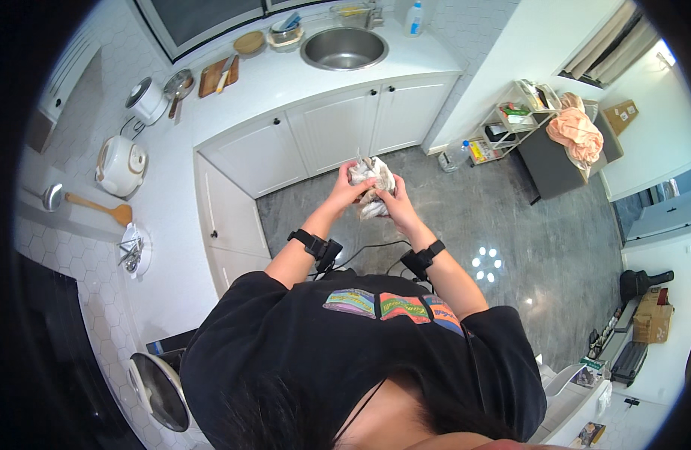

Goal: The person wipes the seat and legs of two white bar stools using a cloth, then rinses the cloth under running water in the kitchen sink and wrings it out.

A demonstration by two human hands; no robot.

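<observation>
Both my hands are out in front of my chest, above the grey floor. Between them is a crumpled, stained white cloth [374,175]. My left hand [352,188] grips its left side, with the thumb across the front. On the right side my right hand [400,207] holds the lower part, its thumb pointing inward at the cloth. The two thumbs are close together. Whether the cloth is wrapped around something cannot be seen. A black strap with a small device sits on each wrist.
Ahead, the white counter [261,93] bears a round steel sink [345,49], a cutting board [209,79] with a knife [225,72], and glass containers. A rice cooker [120,167] stands at left. Cables hang below my wrists. A shelf cart [511,125] and a water bottle [455,157] are at right.
</observation>
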